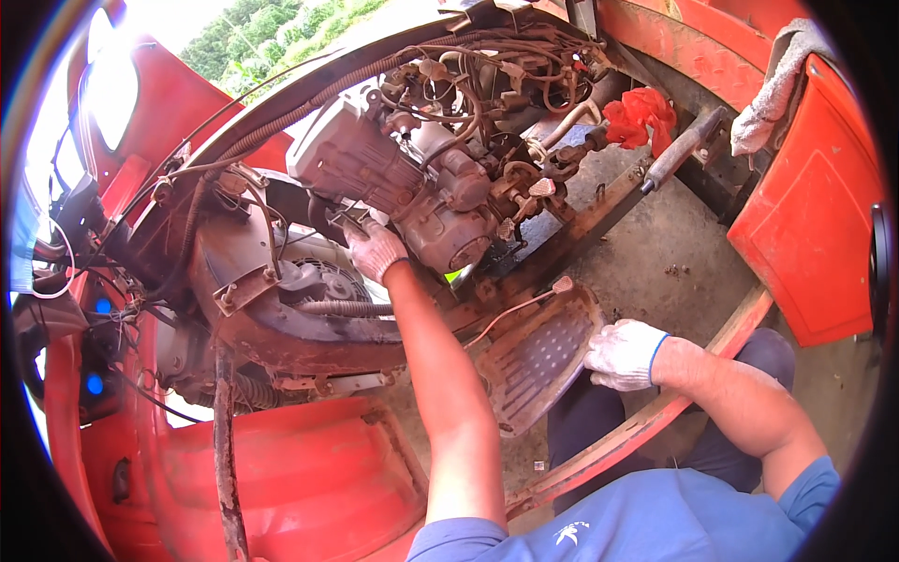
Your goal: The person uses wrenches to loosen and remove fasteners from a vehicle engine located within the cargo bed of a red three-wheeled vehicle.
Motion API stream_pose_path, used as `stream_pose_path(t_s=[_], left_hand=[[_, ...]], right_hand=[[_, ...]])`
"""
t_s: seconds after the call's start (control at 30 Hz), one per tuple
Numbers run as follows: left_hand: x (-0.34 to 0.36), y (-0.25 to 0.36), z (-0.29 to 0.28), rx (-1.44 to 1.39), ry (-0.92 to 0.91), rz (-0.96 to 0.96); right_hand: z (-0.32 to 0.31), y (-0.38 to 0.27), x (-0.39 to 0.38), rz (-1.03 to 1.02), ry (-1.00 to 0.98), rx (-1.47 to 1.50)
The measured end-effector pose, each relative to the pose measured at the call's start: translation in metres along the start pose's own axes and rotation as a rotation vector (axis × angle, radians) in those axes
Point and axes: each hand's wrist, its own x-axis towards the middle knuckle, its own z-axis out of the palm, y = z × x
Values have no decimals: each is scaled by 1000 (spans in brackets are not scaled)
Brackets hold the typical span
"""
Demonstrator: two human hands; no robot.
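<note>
My left hand (376, 251), in a pale knitted glove, reaches into the frame beside a dirty grey engine (412, 178). Its fingers close around a small dark metal part (348, 217) beneath the finned cylinder; what that part is I cannot make out. My right hand (626, 356), in a white glove with a blue cuff edge, is closed beside the rim of a rusty ribbed foot plate (543, 361). A small dark tip shows above its fingers, but the thing inside them is hidden. Across the foot plate runs a thin pedal lever (520, 309).
Curved dark frame tubing (309, 351) surrounds the engine, with loose cables and hoses above. A red cloth (641, 117) lies near a grip-covered lever (688, 145). A grey towel (782, 80) hangs over a red panel (810, 215). One red rail (646, 412) crosses before my body.
</note>
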Motion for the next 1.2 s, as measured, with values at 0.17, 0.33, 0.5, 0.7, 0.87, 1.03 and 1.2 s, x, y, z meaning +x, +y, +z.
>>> stream_pose_path(t_s=[0.17, 0.33, 0.5, 0.7, 0.87, 1.03, 1.2], left_hand=[[70, 14, -55, -118, -481, -377], [64, 24, -59, -358, -497, -533], [75, 65, -64, 240, -760, -262], [100, -1, -87, -71, -965, -119], [78, 59, -55, 94, -780, -441], [65, -6, -43, -200, -469, -554], [16, -11, -19, -208, -299, -231]], right_hand=[[3, 4, -2, -22, 51, -3], [6, 7, 1, 12, 15, -9], [5, 10, -8, 47, 35, 24], [7, 6, -1, 12, 25, 11], [1, 10, -9, 33, 54, 14], [-5, 6, -3, 29, 16, 33], [1, 7, -4, 41, -9, 8]])
